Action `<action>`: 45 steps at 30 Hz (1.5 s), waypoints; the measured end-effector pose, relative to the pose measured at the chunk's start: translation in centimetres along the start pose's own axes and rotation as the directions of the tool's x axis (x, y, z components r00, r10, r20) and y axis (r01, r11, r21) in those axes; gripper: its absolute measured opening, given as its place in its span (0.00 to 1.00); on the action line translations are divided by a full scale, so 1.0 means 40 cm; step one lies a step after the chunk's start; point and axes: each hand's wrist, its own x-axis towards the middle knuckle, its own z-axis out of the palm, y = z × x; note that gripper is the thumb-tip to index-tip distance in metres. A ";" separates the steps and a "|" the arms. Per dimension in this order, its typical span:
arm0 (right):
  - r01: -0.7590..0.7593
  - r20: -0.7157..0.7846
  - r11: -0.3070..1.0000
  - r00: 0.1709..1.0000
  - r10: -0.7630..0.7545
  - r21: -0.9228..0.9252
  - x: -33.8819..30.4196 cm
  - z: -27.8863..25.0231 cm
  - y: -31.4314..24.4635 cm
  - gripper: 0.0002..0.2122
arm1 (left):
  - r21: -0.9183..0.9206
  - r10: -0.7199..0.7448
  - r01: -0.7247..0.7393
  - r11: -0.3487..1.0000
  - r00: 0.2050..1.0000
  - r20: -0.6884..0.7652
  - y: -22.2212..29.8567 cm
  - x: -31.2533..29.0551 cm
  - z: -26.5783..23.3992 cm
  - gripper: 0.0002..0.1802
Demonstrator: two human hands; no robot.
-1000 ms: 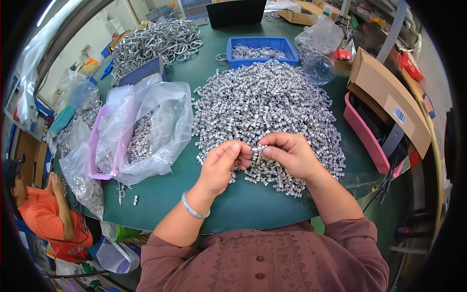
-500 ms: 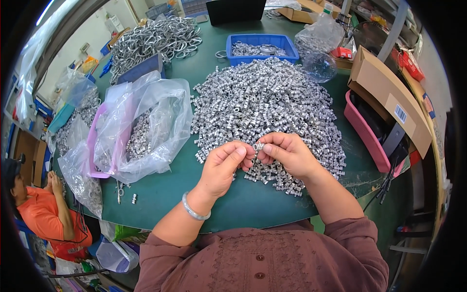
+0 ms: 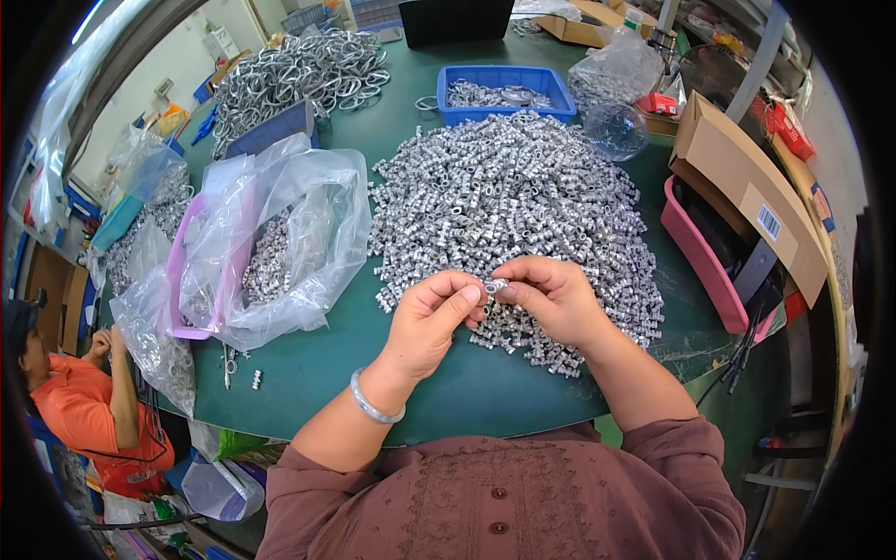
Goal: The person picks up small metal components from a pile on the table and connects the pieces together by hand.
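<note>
A small silver metal piece with a ring-like opening (image 3: pixel 496 286) is held between my two hands, just over the near edge of a large heap of similar silver metal pieces (image 3: pixel 513 191). My left hand (image 3: pixel 427 319) is closed, its thumb and fingertips pinching the piece from the left. From the other side, my right hand (image 3: pixel 553 297) grips it between thumb and forefinger. The fingertips partly cover the piece, so its full shape cannot be made out. A pale bangle (image 3: pixel 375 399) circles my left wrist.
Left of the heap stands a pink basket (image 3: pixel 187 252) lined with a clear plastic bag (image 3: pixel 341 238) holding more pieces. Behind are a blue tray (image 3: pixel 506 112) and piled metal rings (image 3: pixel 299 79). A pink basket with a cardboard box (image 3: pixel 737 168) stands right. A person in orange (image 3: pixel 93 411) sits left.
The small piece has turned slightly between my fingertips, and my right fingers have shifted a little. At left, the other person's hands have moved slightly.
</note>
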 end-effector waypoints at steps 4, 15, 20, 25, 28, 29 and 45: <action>0.294 -0.029 0.837 0.938 -0.346 -0.462 -0.003 0.006 -0.005 0.08 | 0.064 0.032 -0.029 0.998 0.999 -0.038 -0.001 0.000 -0.002 0.05; 0.488 0.034 0.632 0.806 -0.591 -0.603 0.005 0.006 -0.013 0.08 | 0.162 0.097 -0.091 0.983 0.995 -0.026 -0.005 0.002 -0.005 0.05; 0.502 0.046 0.607 0.792 -0.609 -0.616 0.005 0.008 -0.015 0.09 | 0.207 0.107 -0.100 0.973 0.994 -0.018 -0.007 0.004 -0.006 0.04; 0.516 0.059 0.592 0.782 -0.620 -0.620 0.006 0.008 -0.012 0.09 | 0.219 0.102 -0.090 0.972 0.994 -0.045 -0.009 0.005 -0.007 0.04; 0.513 0.057 0.599 0.786 -0.615 -0.615 0.005 0.007 -0.014 0.09 | 0.219 0.110 -0.096 0.971 0.993 -0.051 -0.009 0.006 -0.006 0.04; 0.513 0.057 0.599 0.786 -0.615 -0.614 0.005 0.007 -0.014 0.09 | 0.222 0.114 -0.100 0.970 0.992 -0.051 -0.009 0.006 -0.006 0.04; 0.496 0.072 0.589 0.800 -0.596 -0.638 0.005 0.005 -0.012 0.10 | 0.546 0.309 -0.305 0.780 0.947 0.087 -0.006 0.014 -0.014 0.04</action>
